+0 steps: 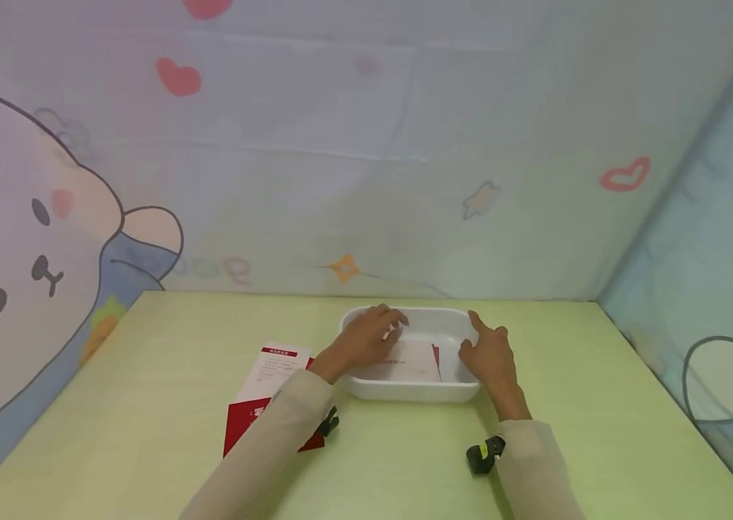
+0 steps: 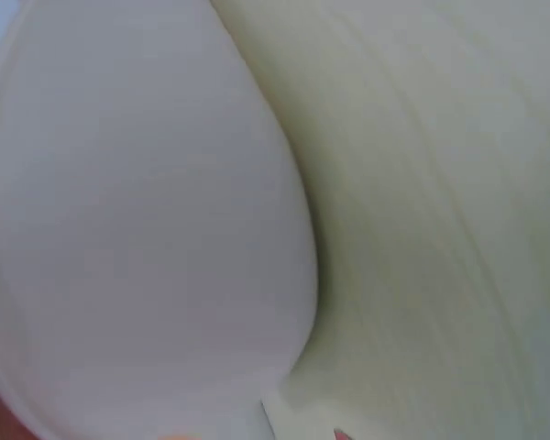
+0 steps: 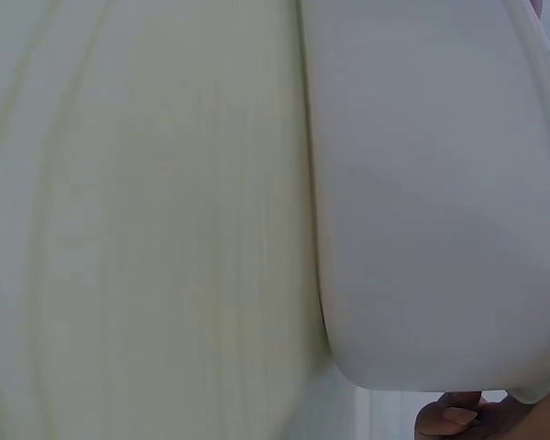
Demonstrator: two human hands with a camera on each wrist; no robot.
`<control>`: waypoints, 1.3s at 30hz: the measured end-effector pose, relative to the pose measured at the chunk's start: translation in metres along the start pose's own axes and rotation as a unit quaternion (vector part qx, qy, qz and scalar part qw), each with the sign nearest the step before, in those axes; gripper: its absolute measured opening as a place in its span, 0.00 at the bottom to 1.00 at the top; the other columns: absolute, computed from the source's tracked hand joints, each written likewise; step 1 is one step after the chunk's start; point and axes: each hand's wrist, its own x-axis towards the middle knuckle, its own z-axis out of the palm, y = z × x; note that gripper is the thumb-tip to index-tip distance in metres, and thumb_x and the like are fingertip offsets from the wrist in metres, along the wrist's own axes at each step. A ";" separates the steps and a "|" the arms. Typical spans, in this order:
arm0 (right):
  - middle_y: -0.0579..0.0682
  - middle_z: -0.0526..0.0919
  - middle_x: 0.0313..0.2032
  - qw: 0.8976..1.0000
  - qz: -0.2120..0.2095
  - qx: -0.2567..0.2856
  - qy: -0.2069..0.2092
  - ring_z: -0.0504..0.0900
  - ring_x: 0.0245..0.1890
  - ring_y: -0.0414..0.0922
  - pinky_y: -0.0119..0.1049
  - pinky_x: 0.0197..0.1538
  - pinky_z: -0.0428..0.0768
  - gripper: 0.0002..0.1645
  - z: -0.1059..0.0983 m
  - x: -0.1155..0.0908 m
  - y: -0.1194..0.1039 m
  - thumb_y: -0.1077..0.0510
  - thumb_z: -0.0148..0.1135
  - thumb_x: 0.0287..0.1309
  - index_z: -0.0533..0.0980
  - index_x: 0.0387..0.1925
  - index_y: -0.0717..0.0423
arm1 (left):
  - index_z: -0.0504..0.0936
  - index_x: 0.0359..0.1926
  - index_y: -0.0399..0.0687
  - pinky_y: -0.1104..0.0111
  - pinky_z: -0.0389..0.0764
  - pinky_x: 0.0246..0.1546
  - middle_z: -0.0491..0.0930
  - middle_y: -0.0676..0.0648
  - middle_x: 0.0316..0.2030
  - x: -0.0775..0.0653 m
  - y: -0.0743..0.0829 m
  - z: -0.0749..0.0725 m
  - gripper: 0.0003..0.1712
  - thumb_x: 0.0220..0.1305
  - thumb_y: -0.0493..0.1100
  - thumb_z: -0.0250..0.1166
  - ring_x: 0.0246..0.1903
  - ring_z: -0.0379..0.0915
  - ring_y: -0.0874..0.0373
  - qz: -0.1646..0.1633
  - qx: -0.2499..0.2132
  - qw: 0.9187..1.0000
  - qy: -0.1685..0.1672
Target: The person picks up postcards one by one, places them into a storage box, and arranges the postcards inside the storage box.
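A white plastic tray (image 1: pixel 411 392) with raised sides sits on the table before both arms. Inside it lies a white printed card (image 1: pixel 414 370), with a red edge showing at its right. My left hand (image 1: pixel 368 339) reaches over the tray's left side, its fingers loosely bent above the card. At the opposite end, my right hand (image 1: pixel 492 355) grips the tray's right rim, thumb on the inner side. Fingertips (image 3: pixel 451 417) of that hand show beyond the tray's outer wall in the right wrist view. The left wrist view is mostly filled by the tray's outer wall (image 2: pixel 147 202).
Left of the tray, a white printed sheet (image 1: pixel 277 372) overlaps a red printed folder (image 1: pixel 239 426), partly covered by the left sleeve (image 1: pixel 269 440). Small black cameras (image 1: pixel 484 456) are worn at the wrists. Behind the pale green table (image 1: pixel 613 419) hangs a cartoon-patterned cloth (image 1: pixel 340 144).
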 end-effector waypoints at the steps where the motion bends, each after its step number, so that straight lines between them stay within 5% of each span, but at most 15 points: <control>1: 0.78 0.67 0.52 1.000 -0.001 0.000 0.002 0.69 0.25 0.52 0.43 0.27 0.73 0.38 -0.001 0.001 0.001 0.59 0.47 0.62 0.57 0.75 0.57 | 0.77 0.57 0.51 0.63 0.78 0.51 0.80 0.48 0.48 0.000 0.000 -0.001 0.14 0.76 0.44 0.53 0.48 0.77 0.54 0.006 -0.001 1.000 0.003; 9: 0.80 0.67 0.53 1.000 -0.003 -0.004 0.006 0.73 0.28 0.56 0.53 0.35 0.80 0.38 -0.003 0.004 0.004 0.58 0.47 0.62 0.57 0.75 0.58 | 0.78 0.56 0.49 0.62 0.78 0.51 0.79 0.46 0.47 -0.002 -0.008 -0.008 0.14 0.76 0.43 0.53 0.48 0.77 0.53 0.025 -0.018 0.999 0.013; 19: 0.79 0.67 0.51 1.000 -0.005 0.002 0.003 0.68 0.24 0.50 0.42 0.25 0.72 0.38 -0.001 -0.001 0.003 0.59 0.47 0.62 0.58 0.75 0.57 | 0.77 0.57 0.44 0.60 0.79 0.51 0.77 0.45 0.48 -0.017 -0.011 -0.014 0.15 0.76 0.41 0.52 0.49 0.75 0.51 0.030 -0.080 0.996 0.011; 39: 0.79 0.68 0.51 1.000 -0.008 0.008 0.018 0.70 0.26 0.53 0.48 0.29 0.76 0.37 0.000 -0.005 0.001 0.60 0.48 0.62 0.60 0.74 0.58 | 0.78 0.57 0.47 0.58 0.77 0.55 0.77 0.47 0.50 -0.034 -0.020 -0.019 0.15 0.76 0.43 0.53 0.52 0.73 0.51 0.022 -0.090 0.995 0.038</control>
